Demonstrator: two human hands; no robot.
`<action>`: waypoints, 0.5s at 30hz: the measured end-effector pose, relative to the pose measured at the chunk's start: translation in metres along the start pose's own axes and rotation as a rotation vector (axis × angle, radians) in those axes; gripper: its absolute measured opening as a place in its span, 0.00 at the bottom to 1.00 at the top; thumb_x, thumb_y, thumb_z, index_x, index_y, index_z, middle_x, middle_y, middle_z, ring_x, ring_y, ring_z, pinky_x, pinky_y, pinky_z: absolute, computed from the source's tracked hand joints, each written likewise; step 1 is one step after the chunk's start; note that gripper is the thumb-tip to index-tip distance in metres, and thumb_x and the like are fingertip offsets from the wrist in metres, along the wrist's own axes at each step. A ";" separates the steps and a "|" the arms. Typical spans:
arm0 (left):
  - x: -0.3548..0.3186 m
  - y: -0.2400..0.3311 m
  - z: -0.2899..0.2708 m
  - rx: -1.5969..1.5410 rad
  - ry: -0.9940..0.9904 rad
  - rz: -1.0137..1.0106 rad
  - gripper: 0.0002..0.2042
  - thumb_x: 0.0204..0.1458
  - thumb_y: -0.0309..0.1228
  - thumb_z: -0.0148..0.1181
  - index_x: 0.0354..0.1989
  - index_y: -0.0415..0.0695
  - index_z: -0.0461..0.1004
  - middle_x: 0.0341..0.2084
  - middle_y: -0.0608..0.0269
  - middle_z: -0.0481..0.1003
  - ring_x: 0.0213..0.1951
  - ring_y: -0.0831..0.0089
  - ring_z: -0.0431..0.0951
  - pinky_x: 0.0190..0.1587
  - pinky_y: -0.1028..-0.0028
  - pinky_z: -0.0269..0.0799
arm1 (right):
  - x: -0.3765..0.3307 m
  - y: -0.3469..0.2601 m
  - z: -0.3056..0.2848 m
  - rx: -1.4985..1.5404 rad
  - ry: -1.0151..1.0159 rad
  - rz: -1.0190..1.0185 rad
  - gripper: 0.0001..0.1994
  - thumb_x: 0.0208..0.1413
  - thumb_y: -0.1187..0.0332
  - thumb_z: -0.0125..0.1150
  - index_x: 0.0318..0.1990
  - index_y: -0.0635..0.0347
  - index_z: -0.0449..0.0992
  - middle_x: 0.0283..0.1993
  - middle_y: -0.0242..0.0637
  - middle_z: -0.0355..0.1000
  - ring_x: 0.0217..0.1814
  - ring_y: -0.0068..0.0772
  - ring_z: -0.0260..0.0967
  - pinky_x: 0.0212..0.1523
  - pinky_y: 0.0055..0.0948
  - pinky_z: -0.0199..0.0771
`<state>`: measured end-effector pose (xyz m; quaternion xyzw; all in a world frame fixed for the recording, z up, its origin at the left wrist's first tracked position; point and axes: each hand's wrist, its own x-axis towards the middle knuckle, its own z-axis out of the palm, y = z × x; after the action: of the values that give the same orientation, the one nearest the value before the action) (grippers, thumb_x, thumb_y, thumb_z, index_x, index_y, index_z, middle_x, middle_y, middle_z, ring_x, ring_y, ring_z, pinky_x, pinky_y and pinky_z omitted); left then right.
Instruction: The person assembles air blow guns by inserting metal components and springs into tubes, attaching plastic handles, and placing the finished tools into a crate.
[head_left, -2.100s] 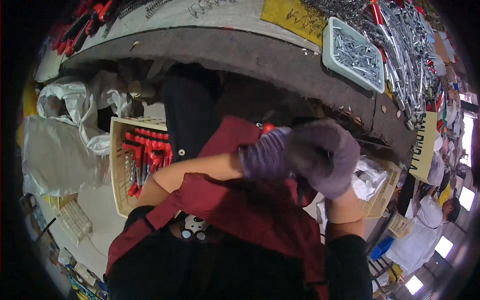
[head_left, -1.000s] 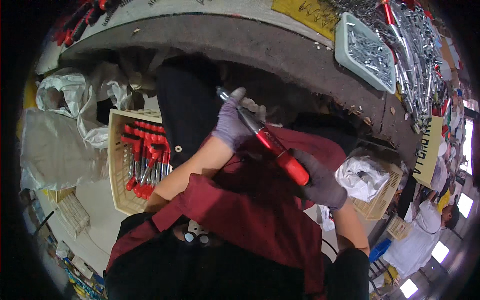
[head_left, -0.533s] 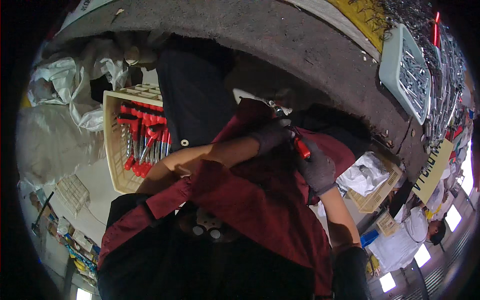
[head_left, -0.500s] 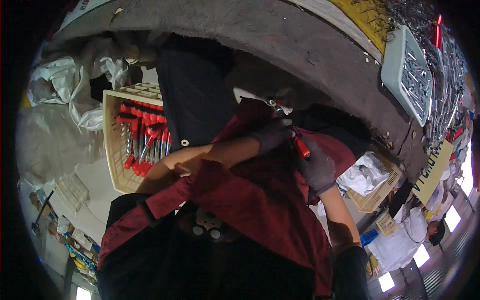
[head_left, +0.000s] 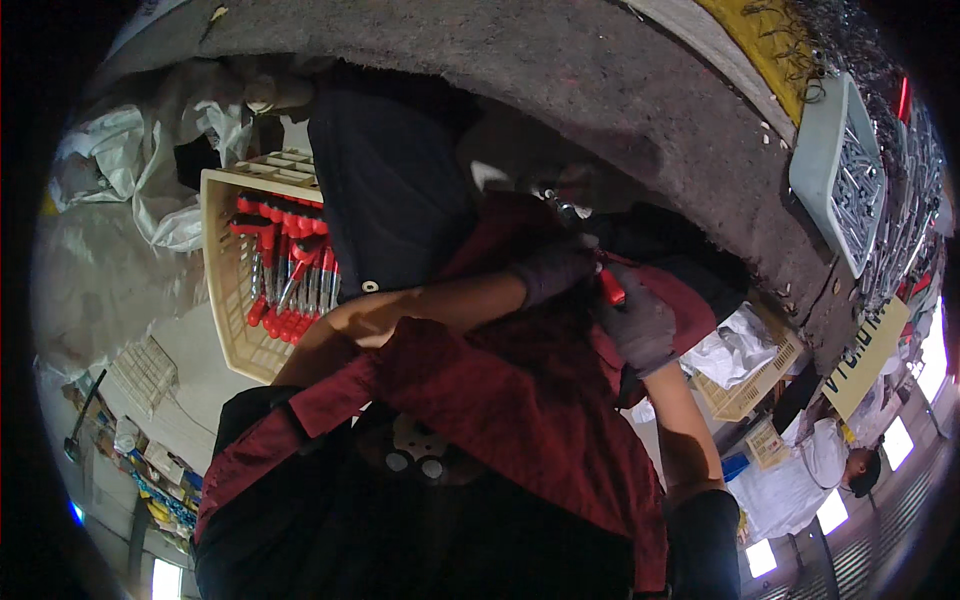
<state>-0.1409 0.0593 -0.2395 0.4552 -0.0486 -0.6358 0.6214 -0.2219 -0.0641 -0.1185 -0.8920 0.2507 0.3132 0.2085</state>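
My right hand (head_left: 642, 326), in a dark grey glove, is closed around a tool with a red handle (head_left: 610, 286). Close beside it, my left hand (head_left: 556, 272) in a dark glove has its fingers drawn together near the upper end of that handle. What the left fingers grip is hidden in shadow. Both hands are above my dark red apron (head_left: 490, 400), over my lap. Just beyond them a small shiny metal part (head_left: 562, 203) shows in the dim light, its kind unclear.
A cream plastic basket (head_left: 226, 290) at left holds several red-handled tools (head_left: 290, 265) with metal shafts. At far right are a pale tray (head_left: 822, 170) of metal rods and a yellowish sign (head_left: 866, 357). Another basket (head_left: 745, 398) holds white plastic. A person (head_left: 800, 480) is at lower right.
The view has shifted slightly, so the tray and sign sit a little farther right and lower. Both hands stay together at the red-handled tool, with only slight movement.
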 end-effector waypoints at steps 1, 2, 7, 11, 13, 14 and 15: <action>0.002 -0.003 0.000 -0.004 -0.001 0.000 0.09 0.51 0.25 0.50 0.41 0.40 0.68 0.36 0.64 0.70 0.44 0.74 0.68 0.49 0.72 0.65 | 0.000 0.001 0.000 -0.003 -0.002 0.001 0.25 0.45 0.55 0.62 0.53 0.42 0.67 0.35 0.45 0.74 0.36 0.50 0.73 0.34 0.43 0.71; 0.004 -0.006 -0.001 -0.014 -0.024 -0.010 0.10 0.50 0.24 0.51 0.42 0.40 0.68 0.35 0.64 0.70 0.43 0.74 0.69 0.47 0.73 0.66 | -0.001 0.001 0.000 0.020 0.030 -0.026 0.24 0.45 0.53 0.61 0.52 0.42 0.67 0.34 0.45 0.74 0.35 0.49 0.73 0.33 0.44 0.71; 0.006 -0.008 0.001 0.023 -0.090 -0.056 0.11 0.50 0.23 0.51 0.43 0.40 0.68 0.35 0.65 0.70 0.41 0.75 0.69 0.43 0.74 0.68 | -0.003 0.014 0.010 0.040 0.082 -0.050 0.24 0.46 0.50 0.60 0.52 0.43 0.67 0.31 0.44 0.74 0.32 0.48 0.73 0.30 0.45 0.71; 0.002 -0.010 0.002 -0.080 -0.030 0.005 0.11 0.50 0.24 0.51 0.43 0.39 0.68 0.35 0.63 0.70 0.40 0.73 0.70 0.43 0.73 0.69 | 0.000 0.011 0.009 0.048 0.112 -0.075 0.24 0.46 0.50 0.59 0.51 0.43 0.67 0.31 0.44 0.74 0.32 0.50 0.73 0.29 0.45 0.71; 0.006 -0.012 -0.001 -0.164 -0.034 -0.018 0.11 0.51 0.25 0.50 0.43 0.39 0.68 0.36 0.60 0.71 0.40 0.70 0.71 0.43 0.72 0.69 | 0.002 0.004 0.002 0.061 0.097 -0.061 0.23 0.46 0.50 0.59 0.51 0.43 0.67 0.32 0.44 0.74 0.33 0.50 0.73 0.30 0.45 0.71; 0.014 -0.029 -0.009 0.453 0.038 0.267 0.11 0.51 0.26 0.51 0.43 0.38 0.68 0.37 0.57 0.72 0.41 0.65 0.72 0.44 0.70 0.69 | 0.006 -0.004 -0.003 0.054 0.064 -0.054 0.23 0.47 0.51 0.58 0.51 0.43 0.67 0.35 0.45 0.74 0.35 0.51 0.72 0.32 0.46 0.71; 0.021 -0.038 -0.013 1.075 0.101 0.544 0.12 0.52 0.28 0.51 0.44 0.38 0.68 0.38 0.53 0.72 0.41 0.60 0.73 0.45 0.68 0.69 | 0.011 -0.010 -0.009 0.046 0.037 -0.037 0.22 0.48 0.51 0.57 0.51 0.44 0.67 0.37 0.46 0.74 0.38 0.51 0.72 0.34 0.46 0.71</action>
<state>-0.1571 0.0567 -0.2817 0.7063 -0.4485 -0.3179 0.4461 -0.2044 -0.0646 -0.1170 -0.8971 0.2449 0.2870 0.2299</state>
